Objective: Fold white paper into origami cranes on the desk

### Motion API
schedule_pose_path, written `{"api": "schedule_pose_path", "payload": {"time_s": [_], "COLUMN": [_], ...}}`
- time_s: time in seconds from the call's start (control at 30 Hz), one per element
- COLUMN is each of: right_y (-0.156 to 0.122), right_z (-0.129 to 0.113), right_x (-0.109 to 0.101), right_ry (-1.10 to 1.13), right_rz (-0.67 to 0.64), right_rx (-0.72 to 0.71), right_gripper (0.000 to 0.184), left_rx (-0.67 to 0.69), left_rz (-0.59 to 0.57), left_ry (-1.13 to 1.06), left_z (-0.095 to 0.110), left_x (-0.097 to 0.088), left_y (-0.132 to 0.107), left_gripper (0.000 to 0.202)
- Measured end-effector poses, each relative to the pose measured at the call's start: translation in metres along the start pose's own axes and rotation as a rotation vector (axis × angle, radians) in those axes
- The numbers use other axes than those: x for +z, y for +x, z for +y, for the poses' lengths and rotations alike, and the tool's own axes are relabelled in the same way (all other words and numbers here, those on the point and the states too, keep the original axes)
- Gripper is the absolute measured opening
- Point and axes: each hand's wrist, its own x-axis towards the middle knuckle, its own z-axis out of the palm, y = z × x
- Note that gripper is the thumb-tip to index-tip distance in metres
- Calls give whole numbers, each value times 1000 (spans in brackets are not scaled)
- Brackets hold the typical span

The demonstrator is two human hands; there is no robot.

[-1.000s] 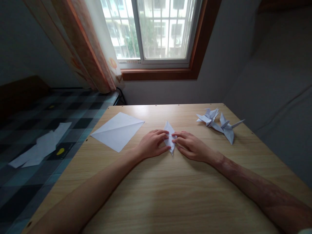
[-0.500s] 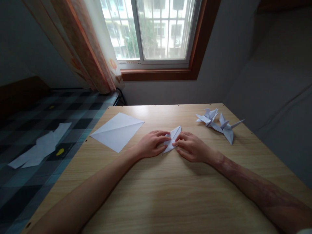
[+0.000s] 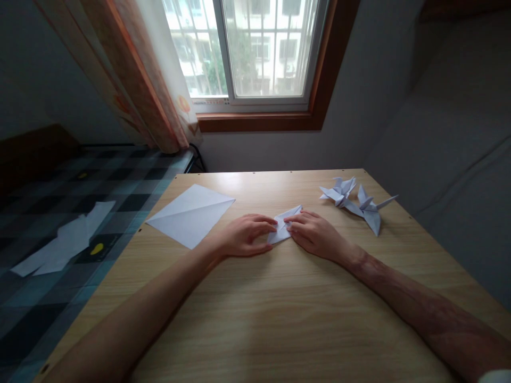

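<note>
A small folded piece of white paper [image 3: 282, 231] lies near the middle of the table, its creased flaps facing up. My left hand [image 3: 249, 235] holds its left edge, thumb at the near side and fingers curled on top. From the right, my right hand [image 3: 317, 233] presses on the same paper with its fingertips and covers its right part. Both hands are closed on it, close together. To the left lies a larger white square sheet [image 3: 194, 215] with a diagonal crease.
Folded paper cranes [image 3: 369, 207] stand at the back right of the wooden table [image 3: 255, 308]. White paper scraps [image 3: 66, 239] lie on the checked bed [image 3: 27, 197] to the left. A curtain [image 3: 147, 80] hangs beside the window [image 3: 267, 53] behind the table.
The folded paper has turned a little clockwise, its far tip now further right. My right hand has shifted its fingers over the paper's right part. The left hand has moved slightly left.
</note>
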Motion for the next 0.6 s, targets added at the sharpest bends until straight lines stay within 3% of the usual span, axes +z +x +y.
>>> {"api": "schedule_pose_path", "payload": {"time_s": [0.13,0.4,0.6], "right_y": [-2,0,-2], "right_z": [6,-5,-7], "right_x": [1,-2,-3], "right_ry": [-87,-229,-221], "right_rz": [13,-12,-33], "right_rx": [48,92,90], "right_gripper": [17,19,23], "left_rx": [16,118,168], "left_rz": [49,47,31], "left_ry": [60,265,276], "left_z": [-1,-13,-15], "left_x": [2,3,-3], "left_y": [2,-1,0], "left_gripper": [20,27,23]}}
